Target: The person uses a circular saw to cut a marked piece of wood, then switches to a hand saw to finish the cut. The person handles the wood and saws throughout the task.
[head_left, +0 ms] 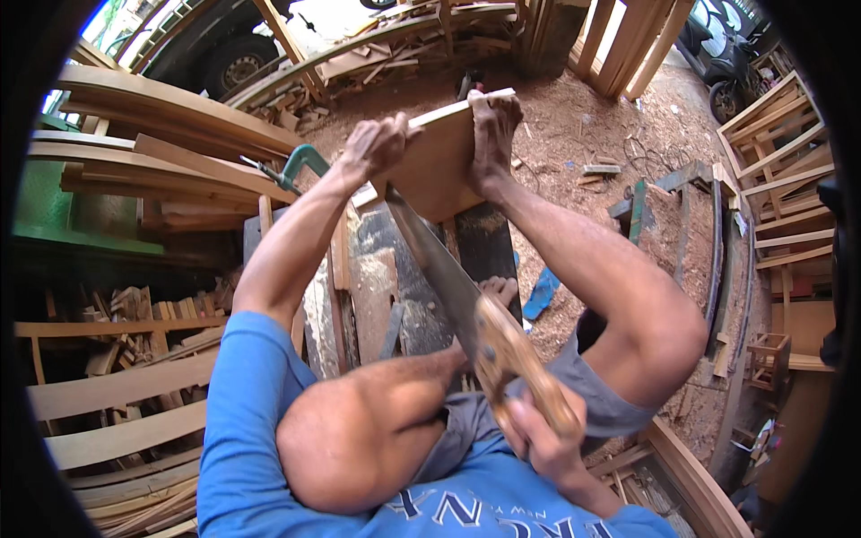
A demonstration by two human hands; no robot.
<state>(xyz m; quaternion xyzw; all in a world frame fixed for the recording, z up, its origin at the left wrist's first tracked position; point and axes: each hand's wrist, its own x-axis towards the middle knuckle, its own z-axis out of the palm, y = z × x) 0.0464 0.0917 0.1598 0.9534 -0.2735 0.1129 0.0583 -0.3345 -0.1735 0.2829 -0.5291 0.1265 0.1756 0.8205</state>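
Sawdust-strewn workshop ground surrounds the wooden board (439,166). The left hand (372,148) clasps the board's left edge and a foot (493,125) braces its right. Well below it, the right hand (538,430) is fisted around the handsaw (448,278), whose blade slants up into the board's lower edge.

The saw (448,278) blade's far end passes behind the wooden board (435,161) and is not visible. The right hand's (543,439) grip covers much of the saw handle. The green clamp (300,161) is partly concealed behind the left forearm. The upper edge cuts off the vehicle (224,45). The board's support is hidden.
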